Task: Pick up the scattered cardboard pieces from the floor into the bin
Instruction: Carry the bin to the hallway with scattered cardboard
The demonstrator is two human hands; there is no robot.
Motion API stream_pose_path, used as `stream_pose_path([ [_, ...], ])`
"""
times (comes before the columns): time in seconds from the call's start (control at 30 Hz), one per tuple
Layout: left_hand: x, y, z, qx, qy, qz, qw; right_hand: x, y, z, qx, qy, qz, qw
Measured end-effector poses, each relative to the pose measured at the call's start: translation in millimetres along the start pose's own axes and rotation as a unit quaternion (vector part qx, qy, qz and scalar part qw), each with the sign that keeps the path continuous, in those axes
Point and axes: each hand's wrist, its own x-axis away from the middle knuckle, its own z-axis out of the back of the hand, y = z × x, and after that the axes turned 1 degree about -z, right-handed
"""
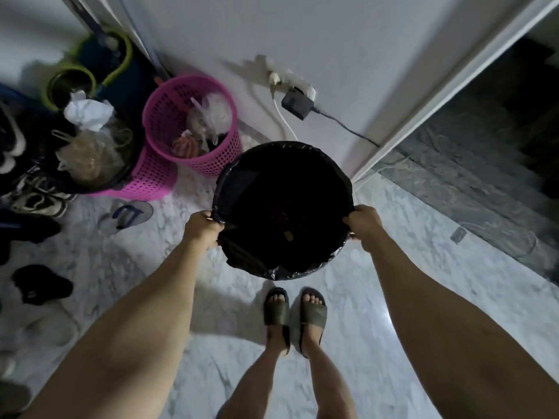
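A round bin lined with a black plastic bag hangs above the marble floor in the middle of the head view. My left hand grips its rim on the left side. My right hand grips the rim on the right side. The inside of the bin is dark; a small brownish piece shows deep in it, and I cannot tell what it is. No cardboard pieces show on the floor in view.
Two pink perforated baskets full of plastic rubbish stand left of the bin by the white wall. A power strip with adapter and cables lies against the wall. Shoes and sandals crowd the left. A dark doorway opens at right. My sandalled feet stand below the bin.
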Motion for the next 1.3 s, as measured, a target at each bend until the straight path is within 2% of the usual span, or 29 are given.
stream_pose_path([
  [0.27, 140, 22, 21, -0.089, -0.116, -0.062, 0.987, 171, 72, 76, -0.133, 0.046, -0.029, 0.99],
  [0.43, 206, 33, 13, -0.153, -0.209, -0.131, 0.957, 273, 141, 109, -0.233, 0.106, -0.05, 0.965],
  [0.57, 272, 45, -14, -0.217, -0.224, -0.205, 0.928, 345, 207, 124, -0.329, 0.149, -0.077, 0.929],
  [0.7, 342, 46, -65, -0.274, -0.288, -0.237, 0.886, 414, 288, 129, -0.424, 0.204, -0.095, 0.878],
  [0.77, 384, 39, -93, -0.309, -0.317, -0.261, 0.858, 451, 331, 129, -0.461, 0.232, -0.107, 0.85],
  [0.87, 455, 15, -139, -0.372, -0.358, -0.312, 0.798, 512, 399, 127, -0.52, 0.274, -0.121, 0.8],
  [0.97, 529, -28, -182, -0.415, -0.397, -0.356, 0.737, 577, 472, 117, -0.576, 0.323, -0.137, 0.738],
  [1.13, 661, -139, -227, -0.479, -0.476, -0.378, 0.633, 698, 594, 80, -0.623, 0.401, -0.182, 0.647],
  [1.3, 781, -278, -239, -0.52, -0.538, -0.405, 0.525, 815, 711, 17, -0.651, 0.458, -0.233, 0.558],
])
